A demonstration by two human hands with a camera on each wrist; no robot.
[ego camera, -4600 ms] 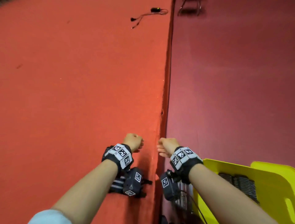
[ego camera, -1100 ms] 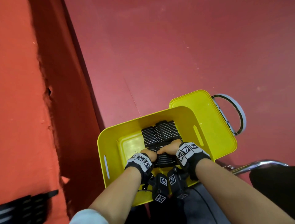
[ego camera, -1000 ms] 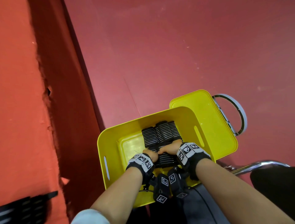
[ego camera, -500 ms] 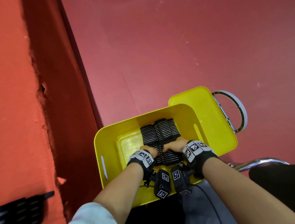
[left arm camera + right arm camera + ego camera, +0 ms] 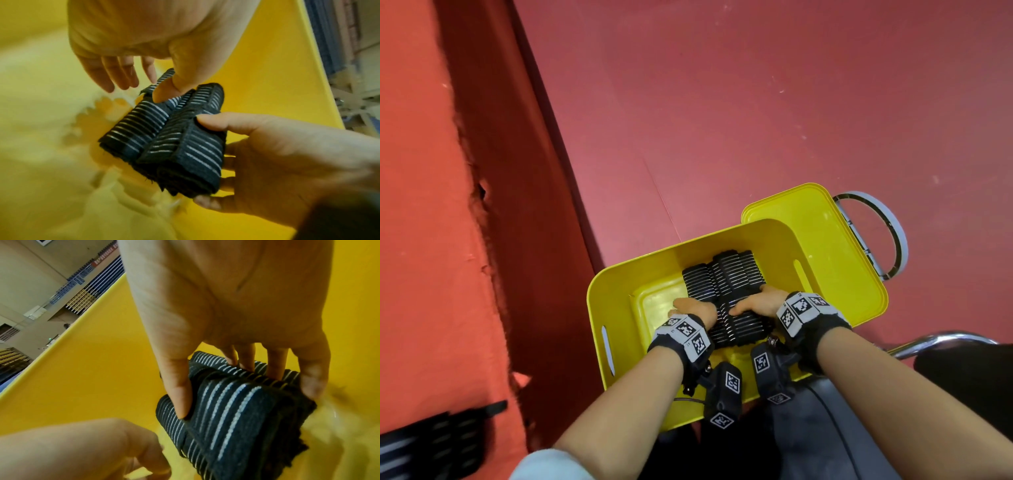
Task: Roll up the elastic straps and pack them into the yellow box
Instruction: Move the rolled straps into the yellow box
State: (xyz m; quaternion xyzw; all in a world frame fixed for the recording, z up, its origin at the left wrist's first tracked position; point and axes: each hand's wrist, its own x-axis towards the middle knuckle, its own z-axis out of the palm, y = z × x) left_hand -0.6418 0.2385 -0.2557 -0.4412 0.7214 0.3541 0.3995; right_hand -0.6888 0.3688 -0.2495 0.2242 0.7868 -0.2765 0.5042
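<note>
Right hand: its grip is pinching a rolled strap inside the yellow box.
Left hand: its fingers are hanging spread, holding nothing.
Writing: none is showing legibly.

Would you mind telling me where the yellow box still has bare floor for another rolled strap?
Bare floor in the yellow box lies between its left wall and the rolled straps. The right half is crowded: straps, left hand, right hand.

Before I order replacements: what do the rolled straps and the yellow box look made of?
Rolled straps: woven elastic fabric, matte black with thin pale stripes; ribbed weave and frayed ends show. Yellow box: probably moulded plastic, smooth and glossy, with rounded corners and reflections on its floor.
</note>
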